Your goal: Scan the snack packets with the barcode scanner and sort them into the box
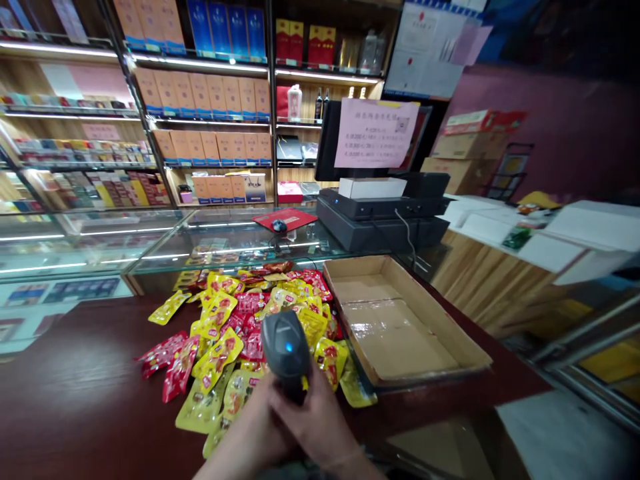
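A dark handheld barcode scanner [286, 343] with a lit blue light points forward over a heap of snack packets. My right hand [320, 417] is closed round its handle from the right. From the left, my left hand [267, 417] presses closed against the same handle; its fingertips are hidden behind the scanner and the other hand. Beneath and beyond the scanner lie many shiny yellow packets [219, 360] and red packets [181, 367], loosely piled on the dark red-brown counter [95, 393].
An open shallow cardboard box [390, 327] sits right of the heap. Behind stand a glass display case [165, 247], a mouse [279, 225] on a red mat [295, 217], and a monitor with a pink notice [377, 133]. Boxed goods fill the back shelves. White cartons [490, 223] stand at right.
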The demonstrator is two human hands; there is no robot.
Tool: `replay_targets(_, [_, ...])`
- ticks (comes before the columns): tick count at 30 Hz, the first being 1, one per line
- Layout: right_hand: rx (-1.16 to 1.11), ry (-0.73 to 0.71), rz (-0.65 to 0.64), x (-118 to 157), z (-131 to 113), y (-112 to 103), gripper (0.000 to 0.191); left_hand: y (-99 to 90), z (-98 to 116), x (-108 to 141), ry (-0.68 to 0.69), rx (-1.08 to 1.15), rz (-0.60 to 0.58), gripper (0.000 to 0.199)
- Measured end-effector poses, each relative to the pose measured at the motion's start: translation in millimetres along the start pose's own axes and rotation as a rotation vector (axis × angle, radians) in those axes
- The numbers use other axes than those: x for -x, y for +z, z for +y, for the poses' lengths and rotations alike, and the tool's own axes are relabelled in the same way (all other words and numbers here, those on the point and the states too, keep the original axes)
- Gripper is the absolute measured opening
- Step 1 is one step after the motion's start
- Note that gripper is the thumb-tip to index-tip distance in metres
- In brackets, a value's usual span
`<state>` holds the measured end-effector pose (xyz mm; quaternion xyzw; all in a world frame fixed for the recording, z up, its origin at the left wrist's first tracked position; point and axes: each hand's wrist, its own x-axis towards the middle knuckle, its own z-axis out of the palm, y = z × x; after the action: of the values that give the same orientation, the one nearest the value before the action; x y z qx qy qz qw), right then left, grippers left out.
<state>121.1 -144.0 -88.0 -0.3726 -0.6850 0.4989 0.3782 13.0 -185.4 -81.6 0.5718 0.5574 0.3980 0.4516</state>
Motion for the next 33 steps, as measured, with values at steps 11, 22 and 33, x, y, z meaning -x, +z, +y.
replay_targets(11, [-0.12, 0.042, 0.167, -21, 38, -43, 0.023, -51.7, -6, -27, 0.068, -0.641, 0.133, 0.037])
replay_targets(22, [0.537, -0.288, -0.188, -15, -44, -24, 0.044, -2.2, -13, -8, -0.196, 0.615, 0.527, 0.045])
replay_targets(33, [0.944, -1.022, 0.495, -56, -231, -49, 0.019, 3.0, 2, -6, -0.199, 0.763, 0.445, 0.048])
